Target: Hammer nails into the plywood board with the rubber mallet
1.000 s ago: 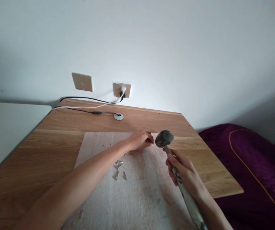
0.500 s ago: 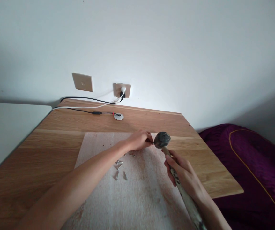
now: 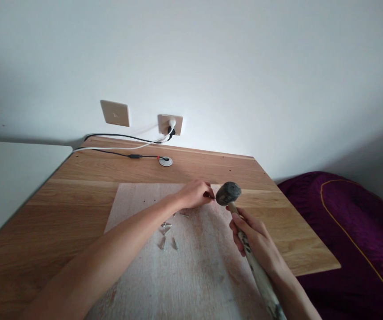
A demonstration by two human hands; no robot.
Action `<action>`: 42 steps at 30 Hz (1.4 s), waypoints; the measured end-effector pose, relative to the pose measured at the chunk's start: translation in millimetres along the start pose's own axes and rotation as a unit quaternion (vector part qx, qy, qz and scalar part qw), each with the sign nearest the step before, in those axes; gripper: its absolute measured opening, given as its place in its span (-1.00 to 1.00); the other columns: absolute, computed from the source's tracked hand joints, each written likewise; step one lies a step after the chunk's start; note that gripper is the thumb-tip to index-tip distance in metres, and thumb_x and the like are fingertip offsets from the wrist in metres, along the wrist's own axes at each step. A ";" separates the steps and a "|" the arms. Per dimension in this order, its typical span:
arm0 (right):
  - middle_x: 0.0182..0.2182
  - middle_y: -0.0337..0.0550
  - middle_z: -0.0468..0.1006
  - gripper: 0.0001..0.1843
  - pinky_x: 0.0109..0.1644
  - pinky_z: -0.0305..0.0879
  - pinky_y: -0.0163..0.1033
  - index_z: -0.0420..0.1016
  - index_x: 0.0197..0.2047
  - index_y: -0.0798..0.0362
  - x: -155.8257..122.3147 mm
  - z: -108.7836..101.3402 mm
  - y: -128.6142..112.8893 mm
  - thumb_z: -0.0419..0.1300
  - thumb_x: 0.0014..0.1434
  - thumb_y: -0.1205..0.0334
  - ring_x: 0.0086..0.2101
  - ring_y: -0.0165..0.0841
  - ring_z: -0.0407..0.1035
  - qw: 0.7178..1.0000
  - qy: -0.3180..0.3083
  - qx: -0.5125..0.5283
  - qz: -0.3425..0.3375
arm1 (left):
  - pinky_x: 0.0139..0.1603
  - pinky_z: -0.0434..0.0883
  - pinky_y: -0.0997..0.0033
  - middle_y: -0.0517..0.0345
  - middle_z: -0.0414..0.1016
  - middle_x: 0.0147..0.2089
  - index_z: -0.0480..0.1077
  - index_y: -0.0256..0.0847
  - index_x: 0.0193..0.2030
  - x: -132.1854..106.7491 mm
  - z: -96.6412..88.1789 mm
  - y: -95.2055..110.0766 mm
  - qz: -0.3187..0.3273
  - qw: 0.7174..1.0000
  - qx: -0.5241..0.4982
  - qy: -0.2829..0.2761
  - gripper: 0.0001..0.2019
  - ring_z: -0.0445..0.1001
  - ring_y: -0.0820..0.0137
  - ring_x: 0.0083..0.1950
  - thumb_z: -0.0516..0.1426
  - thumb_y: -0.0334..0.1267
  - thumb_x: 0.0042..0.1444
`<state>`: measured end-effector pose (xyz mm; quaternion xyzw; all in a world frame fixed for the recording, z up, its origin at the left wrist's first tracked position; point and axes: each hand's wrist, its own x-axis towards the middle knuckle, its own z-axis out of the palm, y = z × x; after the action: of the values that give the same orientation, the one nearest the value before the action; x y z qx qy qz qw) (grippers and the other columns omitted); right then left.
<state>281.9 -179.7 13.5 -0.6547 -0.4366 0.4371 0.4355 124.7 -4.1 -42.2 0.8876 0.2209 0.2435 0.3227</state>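
Observation:
My right hand [image 3: 253, 235] is wrapped around the pale, dark-spotted handle of a rubber mallet [image 3: 229, 193]. The mallet's black head is just right of my left fingertips, over the far right part of a whitish wooden board [image 3: 165, 280]. My left hand [image 3: 196, 194] rests by the board's far edge, thumb and fingers pinched on a small nail [image 3: 213, 198] that is mostly hidden. Several loose silver nails [image 3: 165, 231] lie on the board below my left wrist. Two small dark dots [image 3: 149, 201] show on the board left of that hand.
The board lies on a wooden desk [image 3: 78, 200]. Behind it, black and white cables [image 3: 125, 147] run to a wall socket [image 3: 174, 124] and a round cable grommet [image 3: 165, 162]. A second wall plate [image 3: 114, 113] is left of the socket. Purple fabric [image 3: 354, 222] is beyond the desk's right edge.
The mallet head has shifted slightly right, a little away from my left fingertips, with my right hand moving along. My left hand stays in the same place with its pinch held.

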 end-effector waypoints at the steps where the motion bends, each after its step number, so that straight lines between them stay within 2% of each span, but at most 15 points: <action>1: -0.52 -0.34 0.42 -0.42 -0.72 0.13 -0.37 0.44 -0.26 0.03 0.1 -0.3 1.0 0.39 0.12 -0.35 -0.73 -0.52 0.21 1.000 -0.003 -0.003 -0.002 | -0.14 0.41 0.46 0.05 0.77 -0.13 0.74 -0.18 -0.19 -0.1 -0.3 0.5 0.000 1.000 -0.001 -0.001 -0.81 0.68 0.31 -0.13 0.28 -0.46 0.21; 5: -0.52 -0.37 0.40 -0.45 -0.71 0.12 -0.38 0.42 -0.24 0.03 -0.9 -1.9 4.4 0.36 0.19 -0.32 -0.73 -0.54 0.20 1.000 -0.009 -0.004 -0.009 | -0.14 0.41 0.46 0.04 0.77 -0.13 0.75 -0.20 -0.18 -0.2 -0.5 0.7 0.000 1.000 -0.003 -0.004 -0.82 0.68 0.32 -0.14 0.29 -0.47 0.21; 9: -0.51 -0.37 0.41 -0.45 -0.72 0.13 -0.39 0.42 -0.22 0.03 -0.9 -2.6 2.8 0.37 0.18 -0.32 -0.73 -0.54 0.21 1.000 -0.013 -0.004 -0.008 | -0.17 0.41 0.45 0.03 0.76 -0.16 0.75 -0.21 -0.18 0.0 0.0 0.4 -0.002 1.000 -0.002 -0.002 -0.84 0.67 0.32 -0.18 0.29 -0.45 0.23; 16: -0.51 -0.36 0.40 -0.44 -0.71 0.12 -0.39 0.39 -0.32 0.02 -0.3 -2.1 2.2 0.37 0.18 -0.33 -0.74 -0.56 0.21 1.000 -0.009 -0.005 -0.010 | -0.16 0.42 0.45 0.01 0.77 -0.13 0.75 -0.22 -0.17 -0.1 -1.7 2.5 0.002 1.000 0.000 -0.006 -0.80 0.69 0.31 -0.15 0.27 -0.50 0.21; 22: -0.55 -0.40 0.39 -0.39 -0.71 0.10 -0.40 0.43 -0.17 0.03 -0.9 -2.4 2.1 0.37 0.16 -0.38 -0.75 -0.55 0.19 1.000 0.009 0.015 -0.014 | -0.13 0.42 0.44 0.01 0.77 -0.13 0.74 -0.24 -0.17 -0.5 -2.3 1.8 0.003 1.000 0.008 -0.008 -0.83 0.68 0.30 -0.14 0.28 -0.47 0.21; 27: -0.53 -0.38 0.41 -0.38 -0.73 0.09 -0.40 0.43 -0.22 0.04 -0.6 -2.1 1.3 0.42 0.11 -0.37 -0.75 -0.57 0.18 1.000 -0.012 0.018 0.007 | -0.15 0.42 0.46 0.02 0.76 -0.15 0.74 -0.23 -0.17 -0.5 -2.6 2.6 0.002 1.000 0.010 -0.008 -0.81 0.68 0.32 -0.15 0.26 -0.48 0.22; 31: -0.53 -0.41 0.40 -0.36 -0.73 0.10 -0.41 0.45 -0.12 0.03 -0.4 -0.8 3.5 0.43 0.10 -0.36 -0.75 -0.56 0.19 0.999 0.001 0.050 0.003 | -0.13 0.42 0.46 0.02 0.76 -0.14 0.74 -0.22 -0.17 -0.5 -2.7 3.8 0.001 1.000 0.013 -0.006 -0.80 0.68 0.31 -0.14 0.26 -0.48 0.22; 35: -0.54 -0.42 0.38 -0.35 -0.73 0.11 -0.41 0.43 -0.18 0.03 0.2 -0.6 3.9 0.45 0.07 -0.37 -0.75 -0.56 0.17 0.999 -0.014 0.048 0.019 | -0.13 0.43 0.45 0.02 0.77 -0.11 0.75 -0.21 -0.16 -0.8 -2.9 4.0 0.000 1.000 0.012 -0.006 -0.79 0.69 0.31 -0.12 0.25 -0.48 0.23; 38: -0.55 -0.41 0.40 -0.34 -0.72 0.10 -0.41 0.42 -0.19 0.03 0.4 -1.3 2.2 0.42 0.08 -0.41 -0.75 -0.57 0.17 0.999 -0.004 0.039 0.009 | -0.10 0.44 0.45 0.02 0.77 -0.11 0.74 -0.20 -0.16 -1.1 -3.2 3.6 0.003 1.000 0.010 -0.007 -0.79 0.70 0.30 -0.10 0.26 -0.48 0.22; 42: -0.56 -0.37 0.41 -0.36 -0.70 0.12 -0.40 0.40 -0.29 0.03 -0.4 -2.0 0.8 0.39 0.12 -0.42 -0.75 -0.58 0.17 1.000 -0.011 0.005 0.001 | -0.11 0.44 0.44 0.00 0.77 -0.12 0.74 -0.23 -0.16 -1.0 -2.8 2.5 0.007 1.000 0.008 -0.006 -0.79 0.70 0.30 -0.12 0.25 -0.49 0.21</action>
<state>283.9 -180.7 13.2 -0.6482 -0.4386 0.4473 0.4329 122.9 -5.0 -38.9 0.8931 0.2146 0.2391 0.3150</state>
